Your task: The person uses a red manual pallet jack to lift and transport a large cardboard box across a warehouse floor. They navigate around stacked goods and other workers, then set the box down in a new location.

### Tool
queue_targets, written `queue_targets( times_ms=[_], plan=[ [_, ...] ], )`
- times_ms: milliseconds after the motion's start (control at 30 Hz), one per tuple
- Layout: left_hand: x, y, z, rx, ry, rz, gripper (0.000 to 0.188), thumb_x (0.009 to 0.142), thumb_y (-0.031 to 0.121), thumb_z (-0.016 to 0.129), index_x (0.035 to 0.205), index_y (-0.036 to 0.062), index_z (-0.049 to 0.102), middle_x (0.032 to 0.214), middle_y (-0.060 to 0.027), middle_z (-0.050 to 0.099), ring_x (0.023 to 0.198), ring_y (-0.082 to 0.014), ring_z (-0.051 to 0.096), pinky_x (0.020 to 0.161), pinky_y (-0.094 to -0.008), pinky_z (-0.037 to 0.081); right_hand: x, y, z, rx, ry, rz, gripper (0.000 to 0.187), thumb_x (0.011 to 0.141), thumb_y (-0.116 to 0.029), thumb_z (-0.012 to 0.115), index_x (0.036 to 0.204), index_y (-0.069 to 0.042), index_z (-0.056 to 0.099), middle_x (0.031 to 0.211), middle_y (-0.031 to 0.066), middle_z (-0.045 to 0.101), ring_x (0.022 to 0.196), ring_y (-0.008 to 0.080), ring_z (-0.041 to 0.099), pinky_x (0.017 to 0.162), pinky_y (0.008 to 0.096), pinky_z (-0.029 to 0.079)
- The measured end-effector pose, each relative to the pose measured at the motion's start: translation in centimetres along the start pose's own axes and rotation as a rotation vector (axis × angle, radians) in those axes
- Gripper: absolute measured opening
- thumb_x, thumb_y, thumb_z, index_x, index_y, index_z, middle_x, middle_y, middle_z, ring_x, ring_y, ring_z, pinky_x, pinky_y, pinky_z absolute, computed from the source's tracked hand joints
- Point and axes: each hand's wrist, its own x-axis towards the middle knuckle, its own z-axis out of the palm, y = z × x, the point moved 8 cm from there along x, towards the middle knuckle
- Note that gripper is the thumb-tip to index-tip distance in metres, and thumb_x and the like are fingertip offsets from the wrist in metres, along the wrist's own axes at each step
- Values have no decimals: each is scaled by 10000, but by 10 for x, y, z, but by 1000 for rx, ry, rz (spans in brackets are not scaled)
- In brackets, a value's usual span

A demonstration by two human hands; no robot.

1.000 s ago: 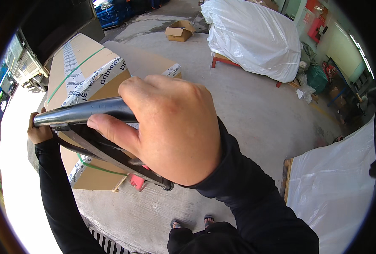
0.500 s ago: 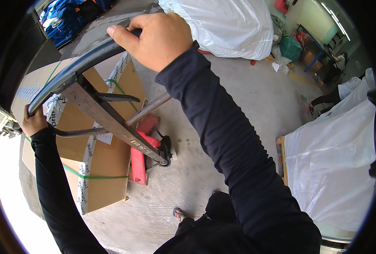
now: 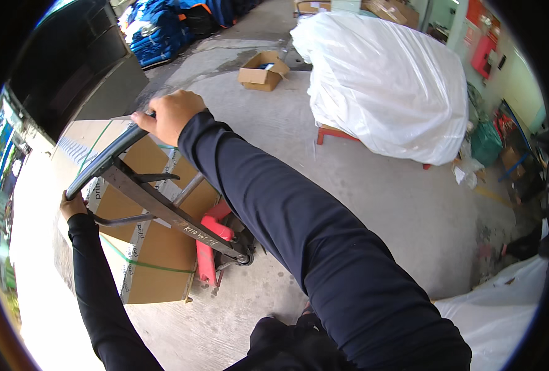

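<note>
Both ends of a pallet jack handle [image 3: 115,150] are gripped by me. My left hand [image 3: 73,206] is closed round its lower left end, and my right hand [image 3: 174,117] wraps the upper right end. A steel drawbar [image 3: 157,203] slopes from the handle down to the red pallet jack body [image 3: 206,262] and a small wheel. Beyond the bar stands a large brown carton [image 3: 160,281], bound with green straps and printed tape, close against the jack. The forks are hidden.
A bulky load under white plastic sheeting [image 3: 386,86] stands on a red base ahead. An open cardboard box [image 3: 263,71] sits on the floor to its left. Blue bundles [image 3: 157,31] lie at the far left. Another sheeted load [image 3: 503,309] is at lower right.
My view has turned up and ahead, bringing the open box into sight. Both hands keep hold of the handle, which now appears farther off and lower in view.
</note>
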Motion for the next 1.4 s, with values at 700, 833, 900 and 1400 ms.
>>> queue_targets(
  times_ms=[700, 833, 900, 1400],
  plan=[
    [-363, 213, -7, 401, 167, -471, 841, 963, 677, 270, 729, -25, 672, 634, -76, 645, 620, -127, 606, 597, -261, 454, -53, 158, -45, 756, -517, -548, 592, 782, -654, 638, 705, -67, 636, 627, 111, 620, 584, 293, 638, 551, 385, 513],
    [-520, 281, 190, 894, -1011, -1016, 866, 838, 807, 322, 649, 63, 723, 585, -50, 663, 647, -220, 685, 684, -379, 538, -155, 267, -91, 277, -1367, -895, 534, 735, -604, 673, 785, -72, 685, 667, 127, 653, 673, 321, 672, 701, 410, 542],
    [-547, 303, 263, 1035, -1126, -949, 845, 774, 842, 409, 689, 61, 720, 587, -51, 655, 639, -216, 680, 721, -371, 536, -196, 306, -81, 94, -1878, -911, 562, 743, -606, 662, 832, -54, 715, 666, 86, 686, 646, 267, 679, 679, 383, 550],
    [-725, 259, 459, 1093, -413, -837, 310, 769, 250, 682, 1037, 103, 729, 1028, -140, 712, 996, -275, 681, 854, -386, 530, -346, 524, -45, -166, -1366, -863, 341, 705, -324, 696, 1009, -175, 737, 984, 114, 710, 946, 303, 671, 880, 396, 532]
  ],
)
